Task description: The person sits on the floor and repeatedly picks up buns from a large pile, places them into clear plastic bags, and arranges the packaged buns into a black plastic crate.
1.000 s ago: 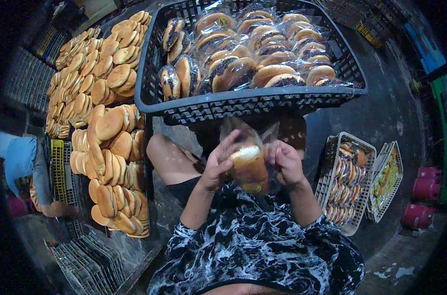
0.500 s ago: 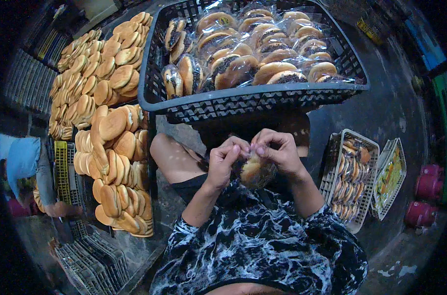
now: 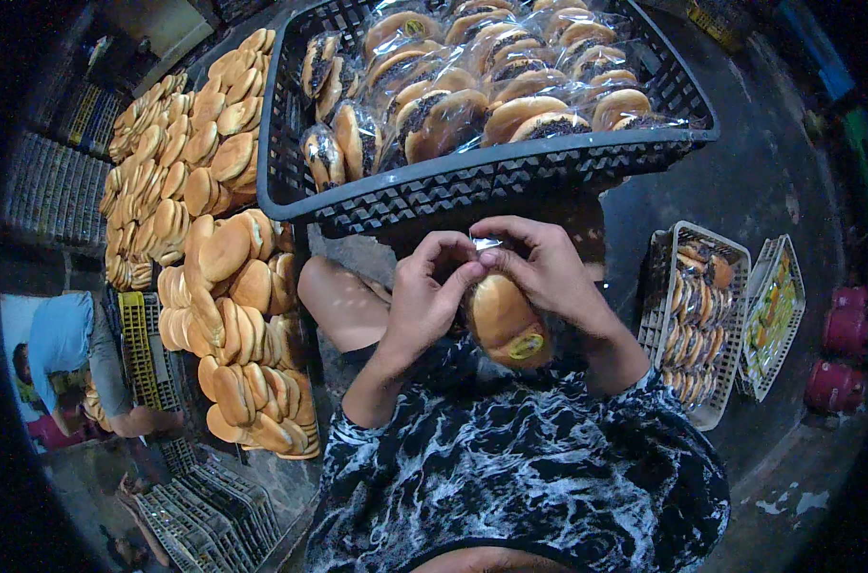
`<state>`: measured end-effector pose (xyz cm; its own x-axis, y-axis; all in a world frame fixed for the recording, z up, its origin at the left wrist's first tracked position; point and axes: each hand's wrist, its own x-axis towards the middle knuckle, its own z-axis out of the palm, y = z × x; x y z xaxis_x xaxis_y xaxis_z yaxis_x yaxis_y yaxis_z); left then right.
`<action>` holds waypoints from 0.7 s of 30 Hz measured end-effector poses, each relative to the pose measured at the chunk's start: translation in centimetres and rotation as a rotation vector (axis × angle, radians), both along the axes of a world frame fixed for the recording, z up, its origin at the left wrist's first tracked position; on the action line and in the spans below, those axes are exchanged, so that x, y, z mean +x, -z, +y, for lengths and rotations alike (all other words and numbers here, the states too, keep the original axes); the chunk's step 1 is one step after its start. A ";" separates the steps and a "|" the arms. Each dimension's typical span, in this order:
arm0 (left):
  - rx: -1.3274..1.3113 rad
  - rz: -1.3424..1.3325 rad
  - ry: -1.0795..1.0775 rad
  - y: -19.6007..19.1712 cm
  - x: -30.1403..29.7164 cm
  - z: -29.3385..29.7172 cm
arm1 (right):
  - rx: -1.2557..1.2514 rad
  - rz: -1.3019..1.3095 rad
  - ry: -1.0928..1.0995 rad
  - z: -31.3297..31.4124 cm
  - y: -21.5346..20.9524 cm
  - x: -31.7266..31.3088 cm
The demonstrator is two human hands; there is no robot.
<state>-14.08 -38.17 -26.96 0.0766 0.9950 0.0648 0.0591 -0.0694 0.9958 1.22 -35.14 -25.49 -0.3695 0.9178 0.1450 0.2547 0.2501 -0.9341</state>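
A round golden bun in a clear plastic bag (image 3: 496, 310), with a yellow-green round sticker on its lower part, hangs in front of my chest. My left hand (image 3: 436, 286) and my right hand (image 3: 541, 265) both pinch the bag's gathered top between thumb and fingers. A shiny bit of plastic sticks up between the fingertips. Just beyond my hands stands a dark plastic crate (image 3: 510, 158), holding bagged buns with dark chocolate-like sprinkles (image 3: 444, 119) packed in rows.
Many unwrapped buns (image 3: 229, 244) lie piled at my left. On the right floor are a pale crate of bagged buns (image 3: 682, 329) and another pale crate (image 3: 768, 329). Pink-red cylinders (image 3: 835, 387) stand farther right. A person in blue (image 3: 62, 339) bends near stacked crates (image 3: 210, 511) at far left.
The bagged bun has turned so its smooth top and sticker now show. My hands have shifted slightly, still at the bag's top. The view has tilted a little.
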 end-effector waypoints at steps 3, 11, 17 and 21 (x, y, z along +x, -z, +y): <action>0.135 0.299 -0.064 -1.3 0.1 0.4 | 0.197 -0.198 -0.040 0.4 0.2 0.4; -0.238 0.311 0.420 2.6 -1.0 5.3 | 0.336 -0.534 0.119 -2.1 1.4 -0.8; -0.078 0.148 0.407 3.1 1.4 4.3 | 0.035 -0.495 0.140 -2.6 2.6 2.5; 0.325 -0.215 -0.020 7.3 6.1 1.9 | 0.038 0.088 0.497 -3.2 4.0 2.3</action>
